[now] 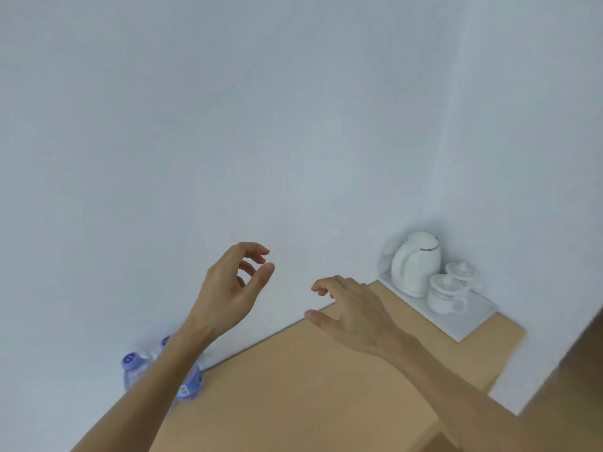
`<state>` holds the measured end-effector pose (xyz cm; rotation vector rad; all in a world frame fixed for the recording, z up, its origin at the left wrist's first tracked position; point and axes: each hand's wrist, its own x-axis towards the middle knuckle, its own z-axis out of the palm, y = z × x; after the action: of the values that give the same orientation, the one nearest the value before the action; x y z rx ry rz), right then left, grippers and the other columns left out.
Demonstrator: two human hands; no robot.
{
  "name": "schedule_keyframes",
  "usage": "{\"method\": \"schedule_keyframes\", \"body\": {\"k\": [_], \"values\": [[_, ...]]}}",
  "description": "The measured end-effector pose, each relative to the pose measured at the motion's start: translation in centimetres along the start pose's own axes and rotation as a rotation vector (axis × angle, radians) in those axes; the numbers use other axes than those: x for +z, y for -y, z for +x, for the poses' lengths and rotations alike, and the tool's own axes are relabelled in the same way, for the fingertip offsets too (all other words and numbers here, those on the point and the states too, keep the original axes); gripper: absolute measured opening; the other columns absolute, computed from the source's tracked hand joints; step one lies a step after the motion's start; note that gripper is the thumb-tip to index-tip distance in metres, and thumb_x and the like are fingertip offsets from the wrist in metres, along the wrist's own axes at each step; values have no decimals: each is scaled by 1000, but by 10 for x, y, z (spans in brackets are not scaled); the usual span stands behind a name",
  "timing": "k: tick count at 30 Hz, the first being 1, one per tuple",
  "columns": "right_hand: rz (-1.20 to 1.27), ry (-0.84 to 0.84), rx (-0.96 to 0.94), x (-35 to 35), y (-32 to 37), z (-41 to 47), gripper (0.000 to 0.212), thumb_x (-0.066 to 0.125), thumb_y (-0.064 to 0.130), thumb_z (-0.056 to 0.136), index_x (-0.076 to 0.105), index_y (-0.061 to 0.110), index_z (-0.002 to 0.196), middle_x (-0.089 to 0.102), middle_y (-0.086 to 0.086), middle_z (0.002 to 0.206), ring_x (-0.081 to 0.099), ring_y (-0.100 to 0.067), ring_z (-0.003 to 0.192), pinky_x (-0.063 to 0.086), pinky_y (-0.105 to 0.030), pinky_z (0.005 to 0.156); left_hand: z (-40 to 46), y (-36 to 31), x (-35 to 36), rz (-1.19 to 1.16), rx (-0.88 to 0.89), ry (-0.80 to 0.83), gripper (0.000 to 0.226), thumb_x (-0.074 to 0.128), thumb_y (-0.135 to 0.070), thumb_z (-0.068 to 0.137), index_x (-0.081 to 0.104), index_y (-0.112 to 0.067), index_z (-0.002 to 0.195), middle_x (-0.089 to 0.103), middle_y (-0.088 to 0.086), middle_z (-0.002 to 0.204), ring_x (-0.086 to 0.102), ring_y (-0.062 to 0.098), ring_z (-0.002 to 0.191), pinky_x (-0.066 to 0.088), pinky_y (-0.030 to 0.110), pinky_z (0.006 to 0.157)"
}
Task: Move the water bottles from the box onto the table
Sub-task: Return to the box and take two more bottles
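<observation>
**Both hands raised and holding nothing above the tan surface**

The left hand (pixel 233 288) is lifted in front of the pale wall (pixel 228 125), its fingers loosely curled toward the thumb with a clear gap between them, gripping nothing. The right hand (pixel 347 309) hangs just to its right, palm down over the far edge of the surface (pixel 310 386), fingers spread and relaxed, thumb pointing left; it holds nothing either. The two hands are near each other but apart, not touching.

Two water bottles (pixel 192 384) stand upright at the far left edge of the surface, against the wall. They are clear plastic with purple caps; the left one shows a number on its cap (pixel 130 360), while the right one is largely hidden behind the left forearm, with only part of its cap and its blue label showing. They stand just beside each other; whether they touch cannot be told.

In the far right corner of the surface lies a pale tray (pixel 470 324). On it stand a white kettle (pixel 416 264) and, just to its right, two white lidded cups (pixel 445 293), one nearer than the other.

At the right edge of the view a darker brown panel (pixel 574 370) runs down toward the near side. The box is not in view.
</observation>
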<state>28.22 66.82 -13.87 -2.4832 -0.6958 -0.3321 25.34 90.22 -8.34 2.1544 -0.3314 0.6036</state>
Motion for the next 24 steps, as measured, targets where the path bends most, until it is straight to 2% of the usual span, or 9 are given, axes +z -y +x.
{"method": "schedule_keyframes", "body": {"k": [4, 8, 13, 17, 20, 24], "values": [[-115, -96, 86, -82, -54, -55, 46, 51, 61, 88, 51, 33, 124, 55, 20, 117, 49, -6, 107, 34, -30, 93, 26, -81, 80, -100, 114, 100, 13, 57, -39, 92, 58, -37, 105, 62, -18, 103, 60, 6, 92, 50, 22, 69], [-230, -206, 204, -158, -102, -122, 45, 53, 61, 87, 53, 32, 120, 57, 18, 116, 50, -9, 100, 32, -27, 83, 41, -155, 161, -193, 223, 189, 11, 57, -36, 93, 59, -35, 103, 62, -20, 101, 61, 5, 91, 49, 20, 67], [-327, -277, 369, -234, -161, -201, 41, 46, 64, 87, 50, 38, 117, 55, 22, 114, 50, -6, 102, 30, -25, 84, 48, -240, 257, -325, 327, 311, 9, 59, -32, 93, 61, -37, 100, 64, -17, 98, 62, 5, 88, 48, 15, 67], [-423, -344, 523, -282, -207, -253, 44, 42, 70, 86, 50, 41, 118, 56, 23, 118, 53, -5, 105, 36, -25, 87, 49, -295, 326, -404, 407, 398, 8, 59, -31, 93, 62, -34, 99, 63, -15, 95, 61, 7, 86, 48, 15, 61], [-478, -360, 609, -314, -240, -283, 46, 41, 71, 85, 52, 40, 119, 56, 22, 120, 55, -4, 102, 45, -27, 89, 57, -331, 376, -432, 461, 461, 8, 59, -32, 93, 61, -33, 101, 63, -17, 94, 61, 7, 85, 50, 18, 62], [-530, -378, 675, -355, -285, -311, 50, 39, 70, 85, 54, 36, 119, 58, 18, 120, 55, -4, 101, 47, -29, 88, 76, -378, 446, -457, 528, 504, 13, 58, -36, 93, 60, -30, 105, 61, -20, 96, 60, 5, 86, 47, 12, 62]]}}
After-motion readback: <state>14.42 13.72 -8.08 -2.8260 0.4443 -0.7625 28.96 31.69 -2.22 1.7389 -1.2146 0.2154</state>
